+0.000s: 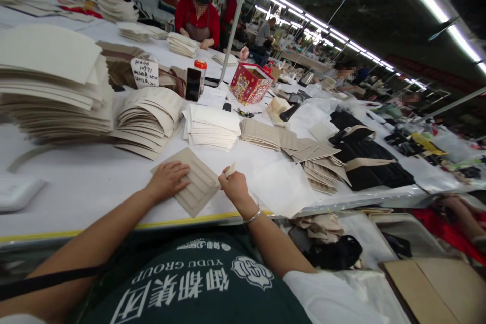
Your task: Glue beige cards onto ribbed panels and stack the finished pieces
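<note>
A beige panel with raised parallel ridges (197,182) lies flat near the table's front edge. My left hand (170,178) rests on its left part, fingers stretched over the surface. My right hand (234,185) is closed round a pale, flat-ended hand tool (230,170) at the panel's right corner; part of the tool is hidden in the fist. Beyond the panel sits a stack of white sheets (212,126). To its right are ridged beige panels (261,134), with more of them fanned out (319,162) farther right.
Tall stacks of curved beige pieces (53,81) stand at left. Behind are a phone (193,84), a red patterned box (250,83) and a metal pole (237,20). Black pieces (368,162) lie at right. A co-worker in red (199,15) works across the table.
</note>
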Tool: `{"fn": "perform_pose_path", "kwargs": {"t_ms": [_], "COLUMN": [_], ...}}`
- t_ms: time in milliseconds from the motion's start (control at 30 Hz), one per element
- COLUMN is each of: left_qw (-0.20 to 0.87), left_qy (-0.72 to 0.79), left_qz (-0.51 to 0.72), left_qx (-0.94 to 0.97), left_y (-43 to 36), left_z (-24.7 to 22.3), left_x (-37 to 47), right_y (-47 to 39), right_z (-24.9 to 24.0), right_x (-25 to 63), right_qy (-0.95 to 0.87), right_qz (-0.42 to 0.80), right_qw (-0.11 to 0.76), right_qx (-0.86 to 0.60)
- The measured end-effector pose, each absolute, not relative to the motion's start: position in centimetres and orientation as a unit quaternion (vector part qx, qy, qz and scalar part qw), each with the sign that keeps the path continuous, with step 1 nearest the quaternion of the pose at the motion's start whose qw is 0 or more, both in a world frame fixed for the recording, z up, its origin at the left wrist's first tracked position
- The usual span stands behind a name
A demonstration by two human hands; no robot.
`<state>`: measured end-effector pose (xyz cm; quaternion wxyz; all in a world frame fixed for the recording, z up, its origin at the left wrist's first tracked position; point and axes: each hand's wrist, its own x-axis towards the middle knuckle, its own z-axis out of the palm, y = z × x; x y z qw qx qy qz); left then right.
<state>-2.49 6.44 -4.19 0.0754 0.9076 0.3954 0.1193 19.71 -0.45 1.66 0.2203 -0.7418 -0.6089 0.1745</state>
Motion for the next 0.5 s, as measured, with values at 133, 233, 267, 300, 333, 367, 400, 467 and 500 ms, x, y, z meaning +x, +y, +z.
{"fn": "perform_pose_path", "kwargs": {"t_ms": [133, 233, 267, 300, 333, 367, 400, 467, 500], "left_qw": [0.030, 0.010, 0.006, 0.005, 0.004, 0.005, 0.006, 0.009, 0.012], "left_qy": [0.441, 0.502, 0.519, 0.531, 0.539, 0.543, 0.544, 0.550, 0.554], "left_qz": [0.067, 0.052, 0.051, 0.051, 0.051, 0.051, 0.051, 0.051, 0.052], "left_qx": [0.895, 0.863, 0.853, 0.846, 0.841, 0.838, 0.837, 0.834, 0.831], "left_y": [7.2, 5.1, 4.3, 3.6, 3.1, 2.9, 2.8, 3.4, 3.8], "left_z": [-3.4, -3.1, -3.0, -2.9, -2.9, -2.8, -2.7, -2.6, -2.5], "left_x": [-3.2, -1.6, -1.1, -0.6, -0.3, -0.2, -0.2, -0.5, -0.8], "right_y": [1.0, 1.5, 1.1, 0.5, -0.5, -1.7, -2.9, -5.1, -5.7], "right_z": [1.7, 2.2, 2.4, 2.6, 2.7, 2.8, 2.7, 2.4, 2.2], "right_x": [20.5, 20.8, 20.6, 20.3, 19.8, 19.3, 18.9, 18.6, 18.9], "right_qy": [-0.596, -0.573, -0.569, -0.568, -0.572, -0.581, -0.593, -0.610, -0.609], "right_qz": [0.152, 0.152, 0.158, 0.170, 0.191, 0.225, 0.269, 0.346, 0.358], "right_qw": [0.227, 0.229, 0.228, 0.227, 0.223, 0.215, 0.203, 0.183, 0.183], "right_qx": [-0.755, -0.772, -0.774, -0.773, -0.766, -0.752, -0.731, -0.689, -0.683]}}
